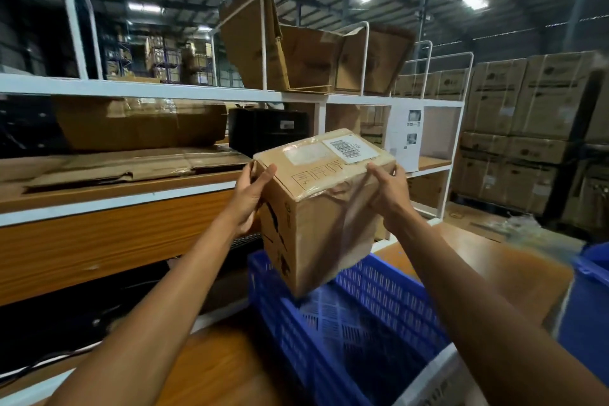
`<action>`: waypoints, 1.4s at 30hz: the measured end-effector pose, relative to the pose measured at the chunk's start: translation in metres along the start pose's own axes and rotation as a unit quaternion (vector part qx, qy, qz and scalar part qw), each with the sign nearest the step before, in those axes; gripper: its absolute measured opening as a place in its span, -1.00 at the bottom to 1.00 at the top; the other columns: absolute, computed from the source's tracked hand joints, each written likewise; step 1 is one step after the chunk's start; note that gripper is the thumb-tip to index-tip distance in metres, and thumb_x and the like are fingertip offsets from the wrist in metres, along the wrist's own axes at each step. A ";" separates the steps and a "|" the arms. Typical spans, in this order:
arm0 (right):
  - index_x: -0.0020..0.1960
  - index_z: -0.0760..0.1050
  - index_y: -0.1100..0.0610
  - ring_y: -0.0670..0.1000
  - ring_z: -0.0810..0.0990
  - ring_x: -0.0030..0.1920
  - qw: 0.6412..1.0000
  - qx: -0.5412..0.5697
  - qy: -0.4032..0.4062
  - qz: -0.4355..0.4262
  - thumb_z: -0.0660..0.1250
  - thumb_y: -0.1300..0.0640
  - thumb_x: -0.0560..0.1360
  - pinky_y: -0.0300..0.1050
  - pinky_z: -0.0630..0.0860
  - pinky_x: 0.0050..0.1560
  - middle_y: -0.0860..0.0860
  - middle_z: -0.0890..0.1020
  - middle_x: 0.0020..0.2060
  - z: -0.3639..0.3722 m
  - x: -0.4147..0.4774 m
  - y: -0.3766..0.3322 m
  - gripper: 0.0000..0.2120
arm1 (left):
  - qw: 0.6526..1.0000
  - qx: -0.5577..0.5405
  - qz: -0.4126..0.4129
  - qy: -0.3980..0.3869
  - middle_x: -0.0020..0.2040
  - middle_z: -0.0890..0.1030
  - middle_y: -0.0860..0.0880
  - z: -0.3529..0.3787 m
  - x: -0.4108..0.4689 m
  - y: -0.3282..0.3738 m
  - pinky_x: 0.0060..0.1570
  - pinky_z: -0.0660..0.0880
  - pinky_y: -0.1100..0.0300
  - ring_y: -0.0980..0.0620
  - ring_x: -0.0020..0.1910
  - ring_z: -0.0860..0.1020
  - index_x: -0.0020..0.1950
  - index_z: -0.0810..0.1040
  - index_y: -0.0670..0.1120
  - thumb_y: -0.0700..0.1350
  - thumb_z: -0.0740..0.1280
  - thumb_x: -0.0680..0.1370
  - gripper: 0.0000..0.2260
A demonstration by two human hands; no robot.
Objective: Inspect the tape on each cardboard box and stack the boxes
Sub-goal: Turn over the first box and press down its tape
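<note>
A brown cardboard box [316, 208] is held in the air above a blue plastic crate [379, 316], tilted with one corner pointing down. Its top face carries a white barcode label and a clear tape patch; wrinkled clear tape runs over the near edge. My left hand [250, 198] grips the box's left side, thumb on the top edge. My right hand [389, 194] grips the right side, fingers curled over the top edge.
A white-framed rack with wooden shelves [138, 188] stands behind, holding flattened cardboard [108, 168], a black box [267, 128] and open cartons [313, 56] on top. Stacked strapped cartons [534, 132] fill the right. A second blue crate [590, 290] sits on the wooden table at the right edge.
</note>
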State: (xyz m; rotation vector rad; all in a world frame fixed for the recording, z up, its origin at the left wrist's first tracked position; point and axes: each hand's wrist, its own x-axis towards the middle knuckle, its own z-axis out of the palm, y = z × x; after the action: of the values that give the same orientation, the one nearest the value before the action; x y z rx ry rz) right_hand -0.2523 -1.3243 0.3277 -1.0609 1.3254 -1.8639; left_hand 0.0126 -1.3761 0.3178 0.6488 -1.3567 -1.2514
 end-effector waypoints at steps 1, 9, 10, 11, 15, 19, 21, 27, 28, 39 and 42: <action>0.33 0.35 -0.04 0.11 0.54 0.19 1.000 -0.007 0.002 0.009 0.42 -0.09 0.52 0.14 0.55 0.17 0.04 0.55 0.25 0.001 0.013 0.004 -0.55 | 1.000 -0.001 -0.009 0.004 0.40 0.50 -0.06 -0.001 0.013 -0.009 0.28 0.45 0.03 -0.06 0.35 0.48 0.55 0.25 0.03 0.39 0.60 0.05 0.17; 0.45 0.26 0.13 0.16 0.49 0.18 0.992 -0.052 -0.015 0.111 0.39 -0.07 0.55 0.19 0.52 0.21 0.08 0.47 0.16 0.008 0.081 0.076 -0.41 | 0.996 0.020 -0.072 0.044 0.33 0.54 -0.11 -0.009 0.069 -0.077 0.12 0.53 0.13 -0.04 0.25 0.54 0.52 0.29 -0.01 0.11 0.45 0.45 -0.30; 0.46 0.24 0.13 0.16 0.48 0.18 0.991 -0.052 -0.014 0.120 0.40 -0.05 0.55 0.22 0.50 0.26 0.07 0.45 0.15 0.008 0.084 0.085 -0.40 | 0.995 0.021 -0.078 0.051 0.30 0.56 -0.10 -0.011 0.070 -0.083 0.10 0.53 0.13 -0.04 0.23 0.56 0.51 0.31 0.00 0.10 0.46 0.44 -0.32; 0.45 0.24 0.14 0.15 0.49 0.15 0.990 -0.056 -0.013 0.129 0.41 -0.03 0.55 0.23 0.53 0.22 0.07 0.45 0.13 0.007 0.087 0.092 -0.40 | 0.994 0.021 -0.085 0.058 0.27 0.58 -0.10 -0.012 0.071 -0.090 0.09 0.54 0.12 -0.04 0.21 0.58 0.48 0.34 0.00 0.07 0.45 0.47 -0.37; 0.34 0.39 0.24 0.14 0.59 0.02 0.982 -0.094 -0.024 0.163 0.52 0.01 0.46 -0.01 0.56 -0.23 0.09 0.56 0.01 0.002 0.095 0.120 -0.41 | 0.987 0.025 -0.111 0.109 0.26 0.59 -0.16 -0.012 0.070 -0.126 -0.02 0.51 0.21 -0.01 0.16 0.59 0.43 0.40 -0.11 -0.17 0.33 0.59 -0.60; 0.31 0.47 0.19 0.15 0.62 0.10 0.974 -0.144 -0.026 0.172 0.55 -0.02 0.42 0.12 0.62 0.08 0.12 0.64 0.10 -0.005 0.095 0.152 -0.44 | 0.972 0.094 -0.155 0.147 0.54 0.29 -0.17 -0.013 0.069 -0.160 0.27 0.38 0.14 -0.08 0.40 0.40 0.62 0.14 -0.07 -0.21 0.31 0.62 -0.40; 0.31 0.45 0.17 0.15 0.61 0.16 0.974 -0.170 -0.025 0.149 0.50 -0.03 0.48 0.13 0.58 0.17 0.12 0.63 0.16 -0.008 0.092 0.158 -0.49 | 0.970 0.115 -0.164 0.140 0.59 0.22 -0.13 -0.011 0.066 -0.165 0.45 0.28 0.04 -0.08 0.50 0.30 0.64 0.01 -0.02 -0.14 0.33 0.62 -0.31; 0.51 0.33 0.06 0.16 0.39 0.43 0.913 -0.382 -0.098 -0.103 0.35 0.04 0.59 0.12 0.42 0.39 0.12 0.33 0.49 -0.012 0.090 0.156 -0.49 | 0.900 0.402 -0.062 0.156 0.63 0.06 -0.01 0.032 0.053 -0.155 0.53 0.14 -0.11 -0.06 0.59 0.10 0.61 0.16 0.00 -0.02 0.30 0.64 -0.43; 0.50 0.35 0.04 0.17 0.33 0.48 0.882 -0.427 -0.131 -0.148 0.32 0.06 0.59 0.12 0.37 0.43 0.12 0.28 0.52 -0.013 0.087 0.158 -0.51 | 0.878 0.455 -0.020 0.146 0.63 0.07 0.00 0.038 0.046 -0.155 0.55 0.11 -0.11 -0.04 0.60 0.07 0.58 0.23 -0.02 0.01 0.27 0.65 -0.48; 0.64 -0.18 -0.13 0.17 -0.10 0.62 0.806 -0.505 -0.284 -0.122 0.32 0.07 0.59 0.15 0.26 0.49 0.02 -0.18 0.64 -0.030 0.064 0.164 -0.16 | 0.737 0.670 -0.047 -0.075 0.65 -0.16 0.02 0.045 0.015 -0.149 0.53 -0.15 -0.27 0.02 0.59 -0.27 0.64 -0.01 0.04 0.28 0.02 0.65 -0.37; 0.64 -0.17 -0.11 0.09 0.00 0.62 0.847 -0.454 -0.238 -0.139 0.33 0.03 0.59 0.07 0.27 0.47 0.02 -0.12 0.64 -0.033 0.035 0.151 -0.16 | 0.760 0.646 0.018 -0.069 0.63 -0.22 0.05 0.049 0.000 -0.133 0.55 -0.14 -0.22 0.08 0.58 -0.30 0.64 -0.01 0.07 0.24 0.08 0.65 -0.39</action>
State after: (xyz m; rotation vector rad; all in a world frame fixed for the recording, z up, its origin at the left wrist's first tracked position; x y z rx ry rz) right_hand -0.2944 -1.3855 0.1877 -2.1172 1.8210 -0.9358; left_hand -0.0696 -1.3991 0.2052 1.4495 -2.2809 -0.1109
